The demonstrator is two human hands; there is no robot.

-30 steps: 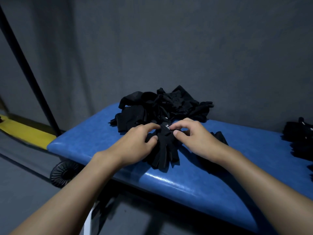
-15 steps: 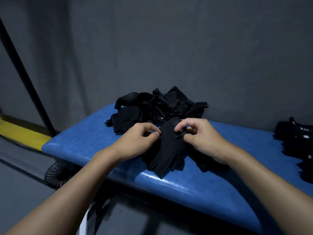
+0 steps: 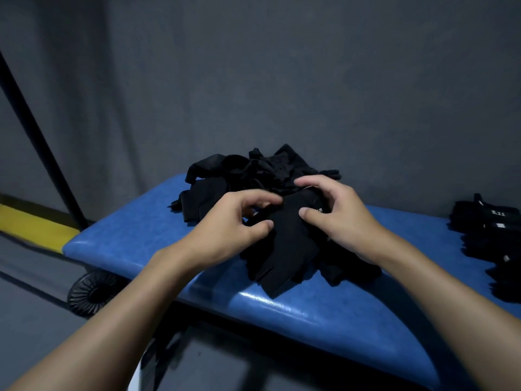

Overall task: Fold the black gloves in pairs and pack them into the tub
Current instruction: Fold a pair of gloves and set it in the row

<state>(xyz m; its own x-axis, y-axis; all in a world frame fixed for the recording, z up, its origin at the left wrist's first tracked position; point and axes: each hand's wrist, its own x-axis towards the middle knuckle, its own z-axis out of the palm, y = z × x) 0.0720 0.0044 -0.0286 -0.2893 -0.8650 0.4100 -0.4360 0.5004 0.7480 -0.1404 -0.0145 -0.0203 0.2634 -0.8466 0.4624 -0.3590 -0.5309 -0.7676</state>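
At the near edge of the blue padded surface (image 3: 158, 244), two bare forearms come in from below. Black gloves (image 3: 284, 249) lie flat on it, with the finger ends toward the near edge and the cuff end toward the wall. The left hand (image 3: 234, 224) is at the left side of the cuff end. Its fingers (image 3: 253, 200) are curled and the thumb presses the cloth, so it pinches the edge. The right hand (image 3: 338, 218) is at the right side of the same end. Its fingers (image 3: 313, 183) arch over the cuff and the thumb lies on top of the cloth. It grips the cuff, though the picture is a little blurred there. Only a narrow part of the cuff shows between the two hands. Just behind them a loose pile of gloves (image 3: 253, 173) sits on the surface, near the grey wall (image 3: 310, 80). Far to the right, folded gloves (image 3: 487, 235) with small white labels lie in a stack. A black pole (image 3: 36, 131) leans at the far left.
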